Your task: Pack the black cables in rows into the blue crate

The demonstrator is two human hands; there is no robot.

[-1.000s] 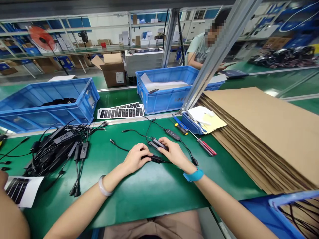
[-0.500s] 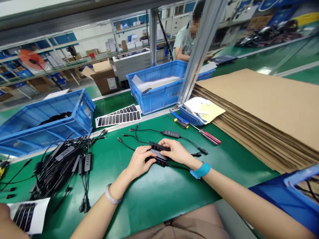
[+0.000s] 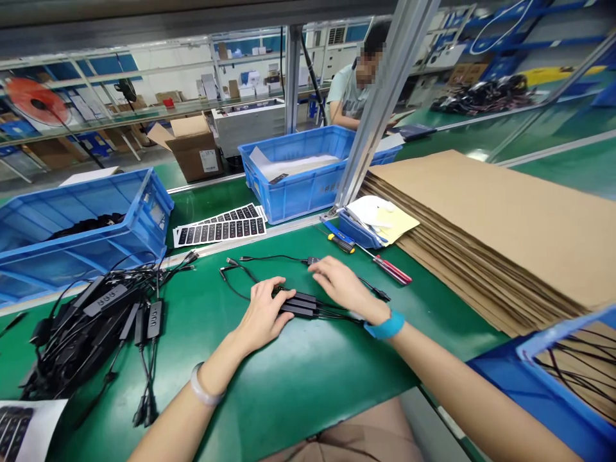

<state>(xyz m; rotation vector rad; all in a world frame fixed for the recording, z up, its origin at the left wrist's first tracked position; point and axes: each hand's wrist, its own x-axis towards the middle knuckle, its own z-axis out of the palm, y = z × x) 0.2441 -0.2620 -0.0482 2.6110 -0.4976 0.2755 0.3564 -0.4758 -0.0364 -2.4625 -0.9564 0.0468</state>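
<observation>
Black inline controllers [image 3: 298,304], a small bundle of them with thin cables trailing off, lie side by side on the green bench [image 3: 298,378] in the middle of its near half, and both hands are right on the spot. Left hand [image 3: 262,314] is pressing down on the near-left end of the bundle, fingers curled over the black housings and pinning them flat to the mat. Right hand [image 3: 339,285] hovers just past the far-right end, fingers spread and apart, gripping nothing that I can see, with its fingertips close to another controller [image 3: 315,261] lying on its cable toward the far edge.

By my reading this is the gathering step: units being lined up into a neat stack, one hand as the anchor, the other fetching. The next move looks to call for a light pinch on that loose unit and a short drag inward without snagging the cables [image 3: 240,273] looped between them.

Over at the left edge sits a big tangle of the same controllers [image 3: 96,314]. Label sheets [image 3: 219,228] lie toward the far edge, screwdrivers [image 3: 370,255] off to the right, flat cardboard [image 3: 500,224] stacked along the right edge.
</observation>
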